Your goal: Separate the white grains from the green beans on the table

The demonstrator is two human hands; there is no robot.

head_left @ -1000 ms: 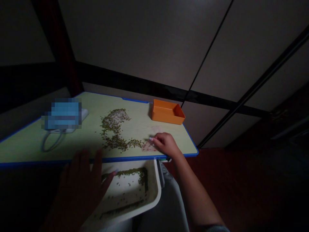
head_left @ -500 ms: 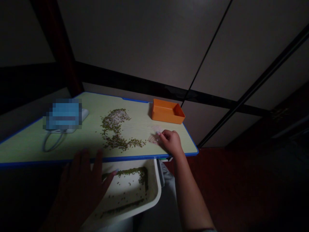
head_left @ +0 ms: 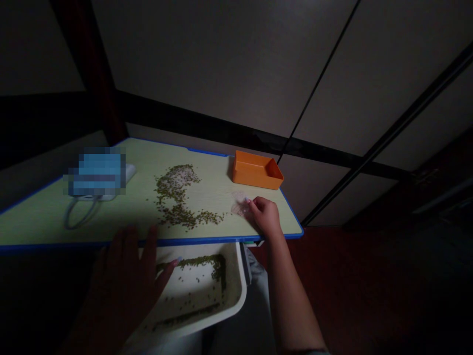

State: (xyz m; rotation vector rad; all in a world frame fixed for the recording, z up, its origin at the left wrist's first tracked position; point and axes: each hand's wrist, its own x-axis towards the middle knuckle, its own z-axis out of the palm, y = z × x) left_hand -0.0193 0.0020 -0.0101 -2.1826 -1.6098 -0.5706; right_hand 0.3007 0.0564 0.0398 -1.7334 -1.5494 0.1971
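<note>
Where it lies on the right part of the worktop [head_left: 210, 172], the thin see-through sheet [head_left: 238, 203] looks like plastic film: probably almost weightless, soft, slippery and easily creased, so a free edge or corner seems the best place to pinch. The right hand [head_left: 266, 216] has its fingers curled and its thumb tip over the sheet's right side; whether it truly grips the film or only touches it, I cannot tell. Just left of the sheet begins a curved scatter of small green beans [head_left: 181, 217], likely light, hard and quick to roll, which a dragged film could sweep along. Beyond the sheet, near the far edge, stands an open orange box [head_left: 256, 177], its wall limiting reach on that side. The left hand [head_left: 123, 276] is spread, with nothing visible in it, at the near edge and over the left part of a white tray [head_left: 241, 291]; more beans lie in that tray, mostly along its sides. Farther left on the worktop sit a blurred blue-and-white object [head_left: 99, 172] and a looped cable [head_left: 70, 212], well apart from the sheet.
</note>
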